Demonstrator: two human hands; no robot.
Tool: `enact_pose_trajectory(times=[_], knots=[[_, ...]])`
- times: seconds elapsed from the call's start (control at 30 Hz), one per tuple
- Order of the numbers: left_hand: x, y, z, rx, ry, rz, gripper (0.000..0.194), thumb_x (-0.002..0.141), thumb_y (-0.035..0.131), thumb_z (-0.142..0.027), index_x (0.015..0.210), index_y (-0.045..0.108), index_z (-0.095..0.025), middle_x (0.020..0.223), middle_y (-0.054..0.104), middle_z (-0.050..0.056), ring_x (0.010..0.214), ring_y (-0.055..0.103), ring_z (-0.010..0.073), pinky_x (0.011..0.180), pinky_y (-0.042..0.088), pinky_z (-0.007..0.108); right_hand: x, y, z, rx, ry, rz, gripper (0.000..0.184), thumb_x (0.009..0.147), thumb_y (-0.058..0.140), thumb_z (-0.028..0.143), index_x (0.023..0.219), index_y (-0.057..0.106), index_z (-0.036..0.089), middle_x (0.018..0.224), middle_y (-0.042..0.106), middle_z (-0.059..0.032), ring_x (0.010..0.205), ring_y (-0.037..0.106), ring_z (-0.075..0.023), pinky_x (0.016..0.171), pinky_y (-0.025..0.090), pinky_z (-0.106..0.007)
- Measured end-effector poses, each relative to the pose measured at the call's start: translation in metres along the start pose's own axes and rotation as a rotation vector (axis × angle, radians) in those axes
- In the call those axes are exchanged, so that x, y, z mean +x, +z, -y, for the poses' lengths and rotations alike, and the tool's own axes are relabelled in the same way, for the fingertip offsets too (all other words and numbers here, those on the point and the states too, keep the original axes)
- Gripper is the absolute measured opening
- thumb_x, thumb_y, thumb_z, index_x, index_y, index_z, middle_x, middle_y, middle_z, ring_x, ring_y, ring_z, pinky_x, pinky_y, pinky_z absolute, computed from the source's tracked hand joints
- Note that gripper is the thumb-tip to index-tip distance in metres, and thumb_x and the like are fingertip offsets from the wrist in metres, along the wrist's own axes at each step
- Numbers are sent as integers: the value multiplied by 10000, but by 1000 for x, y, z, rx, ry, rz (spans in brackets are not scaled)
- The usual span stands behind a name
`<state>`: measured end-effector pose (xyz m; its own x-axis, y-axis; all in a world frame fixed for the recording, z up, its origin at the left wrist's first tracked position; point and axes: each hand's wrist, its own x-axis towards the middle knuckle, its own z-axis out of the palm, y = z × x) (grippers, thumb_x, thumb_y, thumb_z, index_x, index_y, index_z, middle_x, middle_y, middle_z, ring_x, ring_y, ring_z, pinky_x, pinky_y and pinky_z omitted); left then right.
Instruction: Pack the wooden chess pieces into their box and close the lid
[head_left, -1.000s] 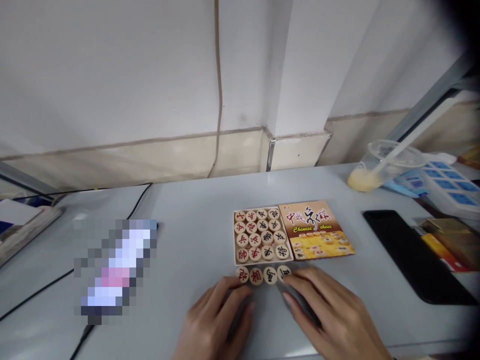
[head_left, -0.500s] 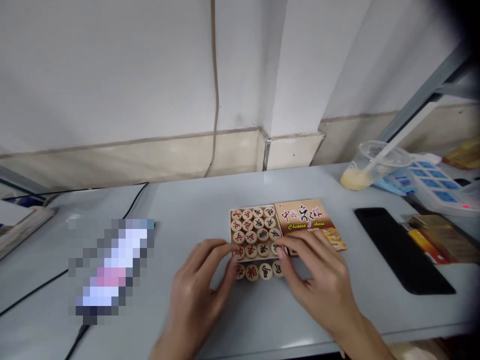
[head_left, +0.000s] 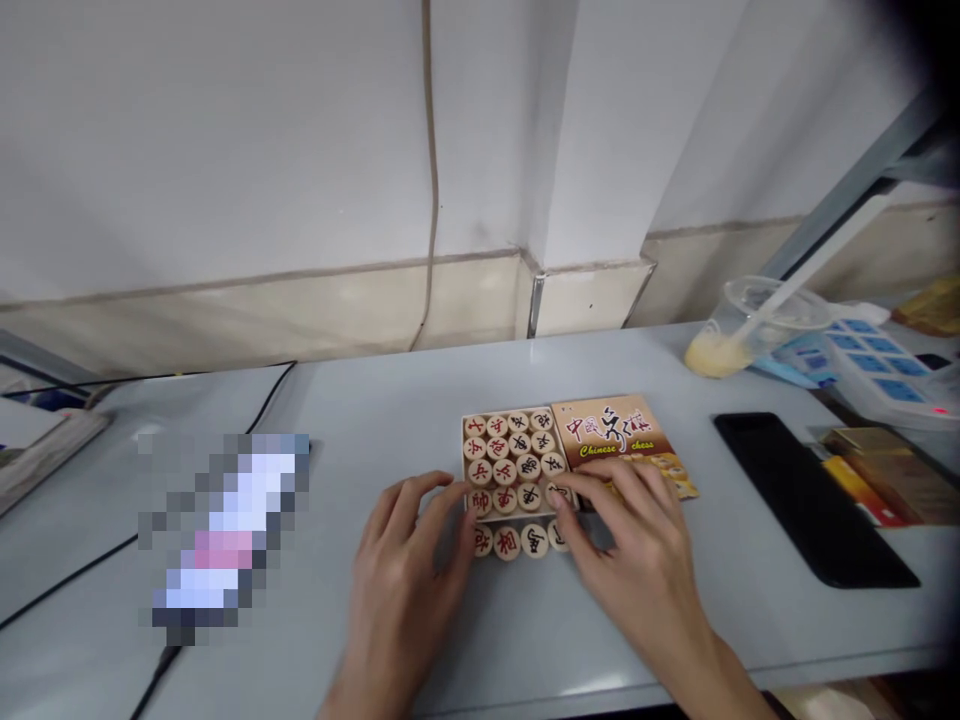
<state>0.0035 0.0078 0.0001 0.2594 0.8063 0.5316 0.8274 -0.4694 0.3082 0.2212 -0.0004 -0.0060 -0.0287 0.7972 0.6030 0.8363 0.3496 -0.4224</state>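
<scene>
A shallow box holds rows of round wooden Chinese chess pieces, red characters on the left and black on the right. In front of it lies a row of several more pieces, among them a red one and a black one. My left hand is at the box's near left corner, fingers loosely curved and thumb apart from the index finger. With thumb and index finger, my right hand pinches a black-marked chess piece at the near right corner. Its thumb partly covers the row's rightmost piece.
The printed box lid adjoins the box on the right. Further right are a black phone, cards and a plastic cup with a straw. A pixelated, lit device with a cable lies left on the grey table.
My left thumb and index finger have drawn back slightly left from the near left piece, uncovering more of it. My right hand stays at the near right piece. The view has shifted a little.
</scene>
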Motion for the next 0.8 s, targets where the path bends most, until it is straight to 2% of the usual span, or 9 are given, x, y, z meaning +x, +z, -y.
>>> enact_pose_trajectory(times=[0.13, 0.23, 0.37, 0.47, 0.53, 0.63, 0.7, 0.8], knots=[[2, 1, -3, 1, -34, 34, 220, 968, 602, -206, 1178, 662, -231, 1187, 666, 79, 1068, 606, 251, 886, 534, 431, 0, 2, -2, -64, 47, -5, 173, 928, 647, 282, 1084, 709, 240, 1013, 673, -47, 963, 544, -230, 885, 428, -428], [3, 1, -4, 19, -36, 45, 317, 975, 589, -218, 1292, 607, -224, 1276, 641, 95, 1131, 594, 267, 917, 542, 457, 0, 3, -4, -83, 65, 25, 260, 941, 626, 305, 1185, 685, 236, 1082, 660, -64, 1002, 537, -243, 894, 428, -434], [3, 3, -4, 50, -6, 107, 420, 992, 558, -215, 1409, 528, -246, 1421, 569, 100, 1289, 521, 308, 986, 525, 526, -1, 4, -5, -76, 66, 32, 219, 934, 630, 292, 1139, 691, 239, 1080, 653, -60, 1013, 535, -244, 908, 424, -437], [2, 2, -5, 6, 0, 93, 351, 995, 550, -197, 1339, 583, -258, 1390, 585, 90, 1281, 532, 291, 973, 539, 508, 0, 4, -5, -51, 56, 12, 171, 927, 643, 293, 1079, 693, 234, 1080, 654, -57, 1020, 540, -241, 919, 425, -438], [2, 1, -5, -24, -13, 68, 317, 993, 551, -183, 1299, 606, -248, 1364, 594, 92, 1251, 552, 276, 962, 548, 490, 1, 4, -6, -47, 51, 2, 211, 927, 643, 288, 1126, 684, 230, 1106, 652, -62, 1030, 541, -240, 925, 429, -438], [3, 1, -5, -22, -16, 83, 359, 989, 555, -177, 1343, 577, -234, 1397, 572, 106, 1283, 533, 290, 984, 540, 514, 1, 4, -6, -50, 41, 21, 292, 926, 641, 277, 1213, 664, 232, 1145, 646, -71, 1058, 535, -246, 928, 436, -443], [3, 2, -5, -24, -4, 97, 368, 989, 552, -168, 1351, 572, -233, 1406, 569, 109, 1307, 518, 297, 995, 535, 528, 1, 5, -6, -29, 27, 31, 279, 922, 645, 270, 1199, 672, 240, 1140, 645, -67, 1074, 534, -247, 930, 439, -444], [3, 3, -4, -47, -1, 73, 255, 982, 563, -159, 1216, 639, -227, 1357, 598, 99, 1275, 545, 283, 971, 548, 507, 1, 5, -6, 11, 20, 24, 231, 918, 650, 261, 1146, 687, 253, 1116, 651, -55, 1072, 540, -239, 925, 445, -440]])
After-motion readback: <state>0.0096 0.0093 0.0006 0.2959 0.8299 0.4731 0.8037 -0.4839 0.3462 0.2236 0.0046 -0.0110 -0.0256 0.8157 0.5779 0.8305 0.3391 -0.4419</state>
